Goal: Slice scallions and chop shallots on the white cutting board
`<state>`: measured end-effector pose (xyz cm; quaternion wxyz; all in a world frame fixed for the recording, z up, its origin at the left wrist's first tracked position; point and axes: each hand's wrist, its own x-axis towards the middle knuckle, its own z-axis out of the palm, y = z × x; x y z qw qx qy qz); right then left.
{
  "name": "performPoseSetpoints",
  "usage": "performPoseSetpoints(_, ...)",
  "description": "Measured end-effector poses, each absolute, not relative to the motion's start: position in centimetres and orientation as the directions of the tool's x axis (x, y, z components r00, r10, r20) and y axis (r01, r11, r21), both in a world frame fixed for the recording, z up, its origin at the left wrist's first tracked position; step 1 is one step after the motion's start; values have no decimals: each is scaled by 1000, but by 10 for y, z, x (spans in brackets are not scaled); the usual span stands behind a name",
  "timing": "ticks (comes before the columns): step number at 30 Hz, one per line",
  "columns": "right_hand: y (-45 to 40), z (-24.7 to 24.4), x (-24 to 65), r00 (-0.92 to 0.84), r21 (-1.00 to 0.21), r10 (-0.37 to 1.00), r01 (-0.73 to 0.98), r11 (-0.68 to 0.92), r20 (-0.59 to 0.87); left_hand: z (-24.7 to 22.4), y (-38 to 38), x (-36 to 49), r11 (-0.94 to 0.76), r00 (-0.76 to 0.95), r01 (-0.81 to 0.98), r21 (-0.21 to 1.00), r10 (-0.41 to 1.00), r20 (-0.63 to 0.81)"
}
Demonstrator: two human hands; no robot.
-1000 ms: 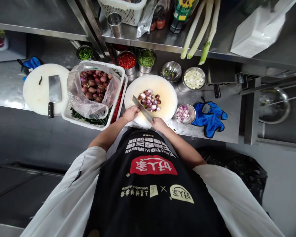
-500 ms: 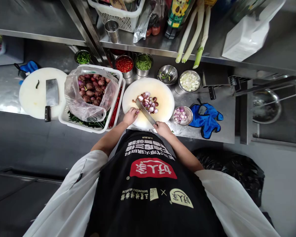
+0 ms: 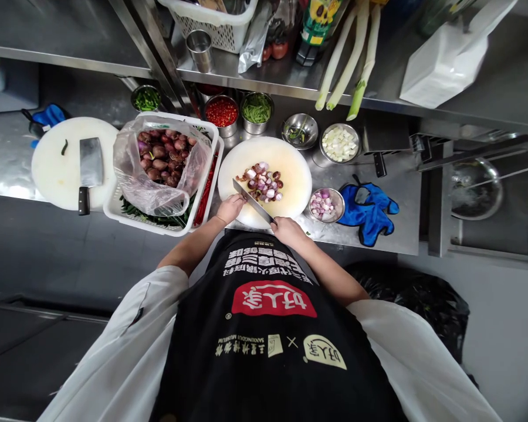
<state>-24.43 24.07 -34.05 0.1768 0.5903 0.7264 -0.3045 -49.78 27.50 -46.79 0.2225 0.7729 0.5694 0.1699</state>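
A round white cutting board (image 3: 293, 170) lies in front of me with a pile of peeled and unpeeled shallots (image 3: 264, 183) near its middle. My right hand (image 3: 289, 230) is closed round the handle of a knife (image 3: 254, 202), whose blade slants up to the left across the board. At the board's lower left edge, my left hand (image 3: 232, 209) is closed beside the blade; what its fingers hold is too small to make out. A steel bowl of peeled shallots (image 3: 326, 205) stands by the board's right edge.
Left of the board, a white basket (image 3: 158, 225) holds a plastic bag of shallots (image 3: 162, 158). A cleaver (image 3: 91, 164) rests on another round board (image 3: 48, 155). Blue gloves (image 3: 369, 212) lie right. Steel containers stand behind, below a metal shelf (image 3: 286, 88).
The knife has shifted left and slightly down, off the shallot pile. My left hand has drawn slightly left, its fingers now lower beside the blade.
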Motion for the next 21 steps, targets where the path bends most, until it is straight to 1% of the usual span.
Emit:
performPoseSetpoints(3,247,-358,-254,-211,-214,734,973,91,-646,-468,275,-497,-235,285,805,545,959,-7)
performPoseSetpoints(6,250,-367,-255,-237,-239,731,965,103,-640,-464,276,-491,-185,236,803,566,972,-18)
performPoseSetpoints(8,249,-367,-246,-259,-256,741,959,121,-619,-454,275,-485,-154,214,795,587,976,-35)
performPoseSetpoints(10,246,-363,-233,-248,-242,769,962,125,-590,-436,272,-484,-166,240,773,612,970,-40)
performPoseSetpoints(11,246,-361,-225,-236,-232,784,965,121,-574,-424,270,-487,-192,265,756,625,964,-24)
performPoseSetpoints(13,245,-357,-209,-240,-236,800,963,127,-549,-393,263,-502,-268,301,719,641,952,60)
performPoseSetpoints(15,245,-355,-198,-296,-267,789,948,174,-538,-354,259,-530,-318,267,717,620,947,178)
performPoseSetpoints(16,246,-355,-194,-334,-285,775,936,207,-537,-334,259,-549,-311,218,743,593,950,224)
performPoseSetpoints(17,247,-355,-193,-370,-298,756,924,240,-540,-315,262,-570,-268,148,784,560,957,251)
performPoseSetpoints(18,247,-356,-193,-399,-305,736,914,268,-547,-297,268,-592,-192,59,828,527,964,258)
performPoseSetpoints(19,247,-357,-194,-417,-305,718,907,290,-557,-281,278,-613,-89,-39,868,489,969,245)
performPoseSetpoints(21,248,-362,-199,-425,-293,694,905,309,-582,-258,302,-650,113,-192,912,395,967,167)
